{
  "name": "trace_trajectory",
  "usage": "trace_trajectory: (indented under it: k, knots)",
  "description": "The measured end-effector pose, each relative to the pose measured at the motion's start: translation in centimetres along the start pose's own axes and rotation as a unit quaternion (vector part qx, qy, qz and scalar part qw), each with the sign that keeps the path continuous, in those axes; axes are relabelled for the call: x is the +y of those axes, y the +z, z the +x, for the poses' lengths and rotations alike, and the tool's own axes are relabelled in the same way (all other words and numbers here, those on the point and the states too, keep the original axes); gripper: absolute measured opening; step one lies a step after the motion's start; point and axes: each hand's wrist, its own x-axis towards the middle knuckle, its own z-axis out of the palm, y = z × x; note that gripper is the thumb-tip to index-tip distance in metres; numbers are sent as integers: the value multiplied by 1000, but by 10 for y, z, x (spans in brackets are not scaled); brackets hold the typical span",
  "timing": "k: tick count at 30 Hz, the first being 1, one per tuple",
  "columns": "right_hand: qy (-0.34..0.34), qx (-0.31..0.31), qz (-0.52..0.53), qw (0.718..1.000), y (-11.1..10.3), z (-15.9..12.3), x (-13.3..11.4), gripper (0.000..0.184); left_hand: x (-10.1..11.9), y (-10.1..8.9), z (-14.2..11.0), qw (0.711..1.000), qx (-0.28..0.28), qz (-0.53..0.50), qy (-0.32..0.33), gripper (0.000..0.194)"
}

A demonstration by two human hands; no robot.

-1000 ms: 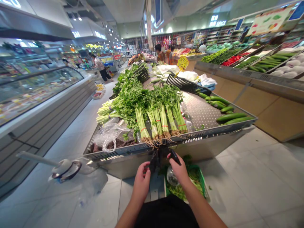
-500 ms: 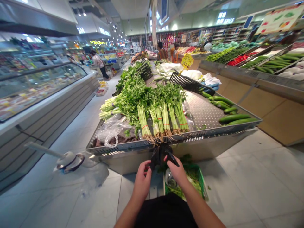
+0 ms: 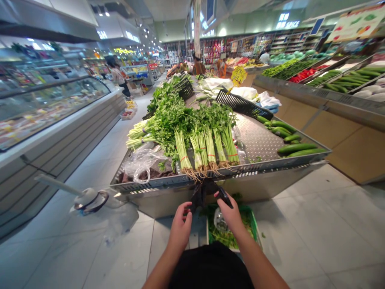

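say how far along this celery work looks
Done: the celery bundles lie along the steel display table, tied with red bands, roots on. In hand: the left hand is at a black bag, and the right hand holds a dark object against it. Left: a green crate on the floor holds loose greens, and a clear plastic bag lies on the table.
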Motion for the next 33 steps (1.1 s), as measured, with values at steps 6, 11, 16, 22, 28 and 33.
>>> trace_trajectory:
  k: [6, 11, 16, 22, 28, 33]
  knots:
    - [6, 20, 17, 1000, 2, -2, 2, 27, -1, 1, 1, 1000, -9, 6, 7, 38]
    - [15, 57, 16, 998, -15, 7, 4, 23, -2, 0, 1, 1000, -14, 8, 7, 38]
    - [2, -38, 8, 999, 5, -9, -4, 22, -1, 1, 1, 1000, -19, 7, 8, 37]
    - [11, 16, 23, 1000, 4, -2, -3, 26, -3, -1, 0, 1000, -12, 3, 11, 36]
    - [17, 89, 22, 996, -30, 19, 8, 29, -4, 0, -1, 1000, -8, 8, 7, 37]
    - [6, 21, 31, 999, -9, 3, 3, 25, -5, 5, 1, 1000, -10, 8, 13, 36]
